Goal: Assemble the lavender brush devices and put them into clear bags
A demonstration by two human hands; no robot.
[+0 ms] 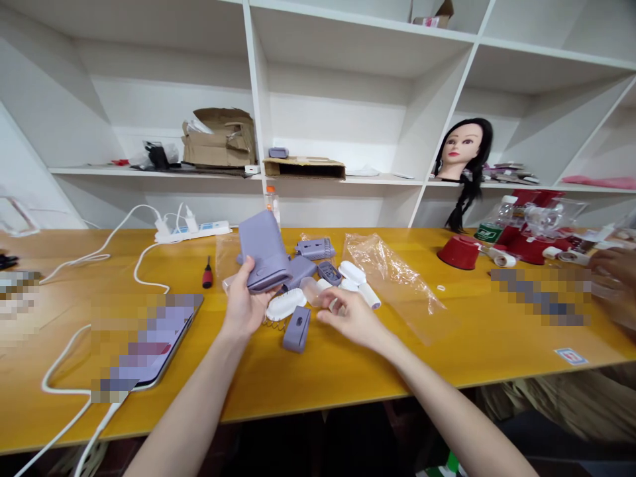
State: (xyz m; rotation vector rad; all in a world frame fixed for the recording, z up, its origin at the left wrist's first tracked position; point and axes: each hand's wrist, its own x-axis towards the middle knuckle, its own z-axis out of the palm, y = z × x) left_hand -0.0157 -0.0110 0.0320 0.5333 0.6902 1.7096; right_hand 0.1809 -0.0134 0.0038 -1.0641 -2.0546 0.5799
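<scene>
The left grip [243, 306] is closed on a lilac plastic housing [263, 252], while a careless sweep of the half-open, empty right grip [350, 318] could scatter the loose white plastic parts [352, 271].

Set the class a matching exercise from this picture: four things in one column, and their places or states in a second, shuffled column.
Things:
1 lilac plastic casing
2 mannequin head
3 clear plastic bag
4 power strip

Places or states:
A on the white shelf
B white cables plugged in
C gripped in the left hand
D lying crumpled on the yellow table

Pairs: 1C, 2A, 3D, 4B
</scene>
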